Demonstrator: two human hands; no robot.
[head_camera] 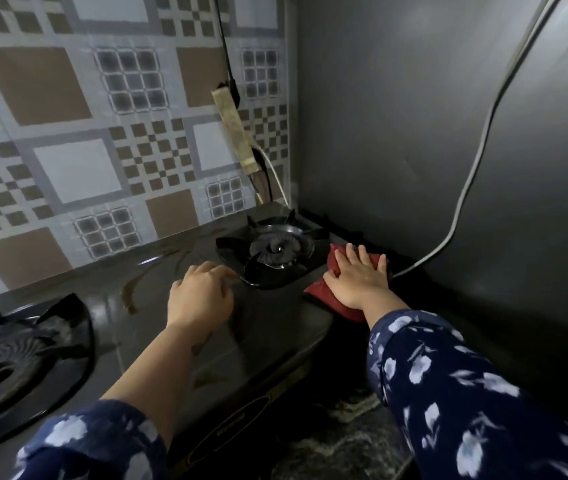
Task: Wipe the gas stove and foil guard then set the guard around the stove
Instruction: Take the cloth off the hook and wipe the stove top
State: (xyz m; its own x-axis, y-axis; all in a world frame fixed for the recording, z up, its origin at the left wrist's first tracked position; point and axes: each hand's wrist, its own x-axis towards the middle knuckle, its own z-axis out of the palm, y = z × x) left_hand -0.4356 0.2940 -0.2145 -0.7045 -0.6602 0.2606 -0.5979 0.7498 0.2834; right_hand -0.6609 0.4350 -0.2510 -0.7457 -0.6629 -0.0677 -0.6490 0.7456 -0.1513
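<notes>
Red cloth (336, 262) mostly hidden beneath flat right hand (358, 276); left hand (199, 296) curled at grate (277, 249), grip unclear

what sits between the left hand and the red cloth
In the head view, the front edge of the right burner's pan support and a strip of bare dark stove top lie between the left hand and the red cloth.

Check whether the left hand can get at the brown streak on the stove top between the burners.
Probably yes. The left hand is over the stove top just beside the brown streak, with only bare surface between them; the right hand presses the red cloth at the stove's right edge.
</notes>
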